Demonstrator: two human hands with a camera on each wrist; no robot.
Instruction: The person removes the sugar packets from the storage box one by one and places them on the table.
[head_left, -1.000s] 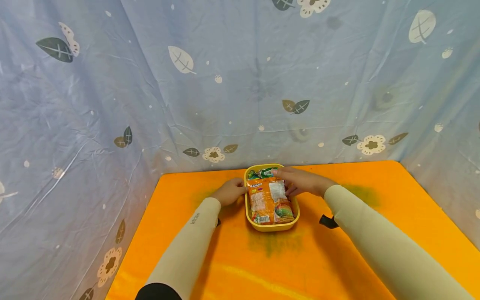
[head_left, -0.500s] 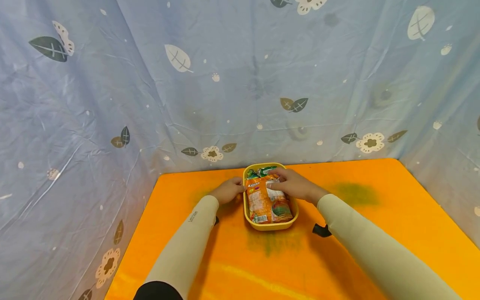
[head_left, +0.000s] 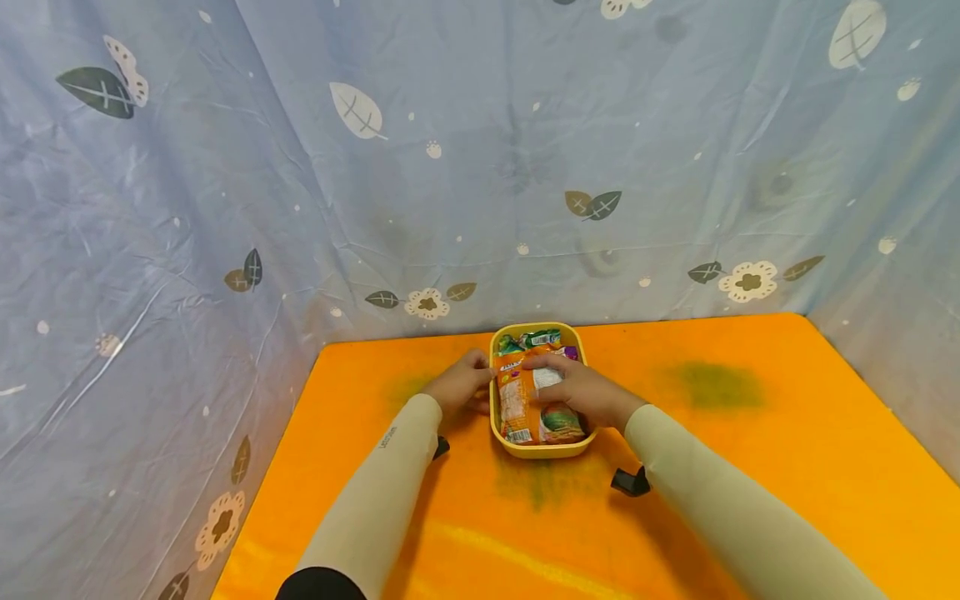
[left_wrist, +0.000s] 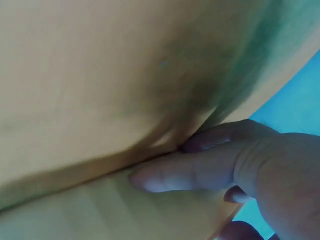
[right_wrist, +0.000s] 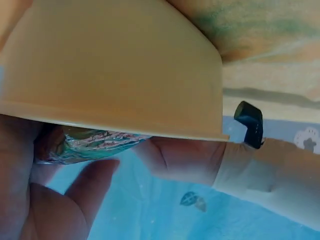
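While the orange packet [head_left: 513, 408] is aligned front-to-back:
Tray [head_left: 545, 452] is pinched by left grip [head_left: 459, 385]; packet is touched by spread right grip [head_left: 591, 393].

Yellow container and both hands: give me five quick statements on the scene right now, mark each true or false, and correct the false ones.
1. The left hand touches the side of the yellow container. True.
2. The orange packet lies outside the container. False: it lies inside.
3. The right hand is over the orange packet. True.
4. Green packaging shows at the container's near end. False: it shows at the far end.
5. The tabletop is blue. False: it is orange.
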